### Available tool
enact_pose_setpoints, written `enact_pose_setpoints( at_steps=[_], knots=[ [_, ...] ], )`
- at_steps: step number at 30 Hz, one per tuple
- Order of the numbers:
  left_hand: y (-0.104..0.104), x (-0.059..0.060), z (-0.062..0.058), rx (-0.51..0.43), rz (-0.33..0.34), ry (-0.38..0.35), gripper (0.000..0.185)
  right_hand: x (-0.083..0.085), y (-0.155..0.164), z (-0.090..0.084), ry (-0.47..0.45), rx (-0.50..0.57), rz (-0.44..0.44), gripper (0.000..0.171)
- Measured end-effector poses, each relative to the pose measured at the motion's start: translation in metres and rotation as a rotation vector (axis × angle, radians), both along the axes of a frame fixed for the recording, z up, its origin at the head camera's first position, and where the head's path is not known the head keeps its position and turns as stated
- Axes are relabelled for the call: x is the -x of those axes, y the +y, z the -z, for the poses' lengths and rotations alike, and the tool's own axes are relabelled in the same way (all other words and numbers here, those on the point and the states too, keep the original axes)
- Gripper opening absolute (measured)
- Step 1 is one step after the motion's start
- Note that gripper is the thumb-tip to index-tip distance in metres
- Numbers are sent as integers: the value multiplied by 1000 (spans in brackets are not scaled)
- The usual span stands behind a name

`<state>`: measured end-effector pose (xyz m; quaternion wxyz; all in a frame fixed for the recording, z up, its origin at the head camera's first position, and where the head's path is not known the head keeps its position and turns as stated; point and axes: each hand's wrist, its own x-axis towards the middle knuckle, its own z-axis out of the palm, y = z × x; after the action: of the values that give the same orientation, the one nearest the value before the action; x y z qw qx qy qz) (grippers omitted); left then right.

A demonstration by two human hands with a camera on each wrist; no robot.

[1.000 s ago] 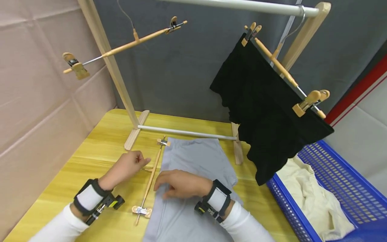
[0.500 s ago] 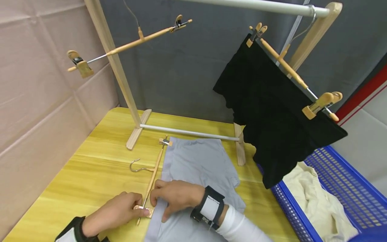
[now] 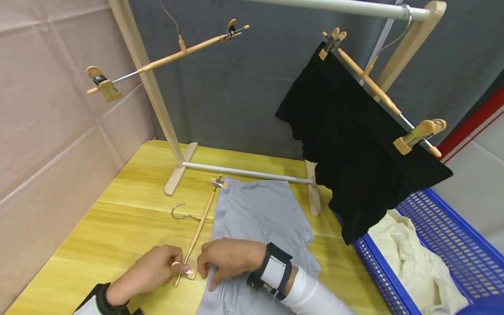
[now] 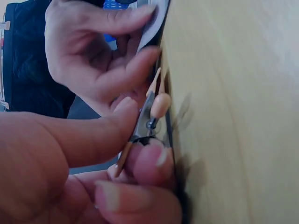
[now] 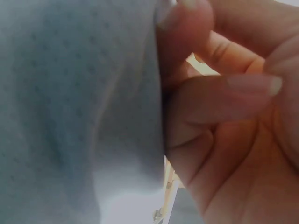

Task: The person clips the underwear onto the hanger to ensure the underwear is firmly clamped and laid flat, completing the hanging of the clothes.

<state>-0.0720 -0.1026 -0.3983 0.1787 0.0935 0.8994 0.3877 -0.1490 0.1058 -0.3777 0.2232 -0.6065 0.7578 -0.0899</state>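
Super close up: the left hand (image 4: 70, 172) pinches the hanger clip (image 4: 152, 116) against the yellow table (image 4: 233, 112). The right hand (image 4: 93, 56) sits just above, fingers curled at the grey fabric (image 4: 152, 28) edge.

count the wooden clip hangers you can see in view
3. One empty hanger hangs on the rack at upper left; a second hanger at right holds the black garment; the third hanger lies on the table, its near clip pinched by the left hand. None seems hidden.
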Motion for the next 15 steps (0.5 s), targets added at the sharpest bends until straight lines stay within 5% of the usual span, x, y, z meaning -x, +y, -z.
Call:
enact_pose_setpoints(
  at_steps=[7, 15],
  knots=[
    [1, 1, 1, -3, -32, 16, 36, -6, 3, -3, 88, -22, 8, 27],
    [0, 4, 2, -46, -52, 111, 29, -12, 3, -8, -67, -47, 30, 12]
  ],
)
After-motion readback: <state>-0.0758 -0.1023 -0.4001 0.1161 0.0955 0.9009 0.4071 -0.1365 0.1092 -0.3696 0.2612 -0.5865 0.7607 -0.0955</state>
